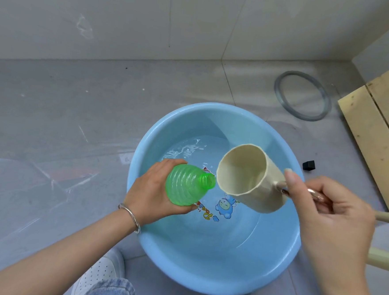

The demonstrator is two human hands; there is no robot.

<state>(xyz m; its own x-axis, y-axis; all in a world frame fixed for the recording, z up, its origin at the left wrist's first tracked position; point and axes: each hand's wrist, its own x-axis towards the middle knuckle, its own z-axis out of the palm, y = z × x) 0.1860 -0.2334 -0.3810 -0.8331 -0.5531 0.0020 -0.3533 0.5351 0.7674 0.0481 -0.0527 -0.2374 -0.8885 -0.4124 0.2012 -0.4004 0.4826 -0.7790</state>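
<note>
A blue plastic basin (180,268) stands on the floor with shallow water and a cartoon print on its bottom. My left hand (153,190) grips a green ribbed plastic bottle (186,186), tilted on its side with its open neck pointing right. My right hand (332,210) holds a cream mug (251,176) by its metallic handle, the mug tipped so its empty mouth faces the bottle's neck. Both are held above the water, close together, mouth to neck.
A grey ring (278,84) lies on the floor at the back right. A wooden pallet (378,137) fills the right edge, with a small black cap (309,165) beside it. Cream chair legs (386,259) cross the right side. My knees and white shoes (97,276) are at the bottom.
</note>
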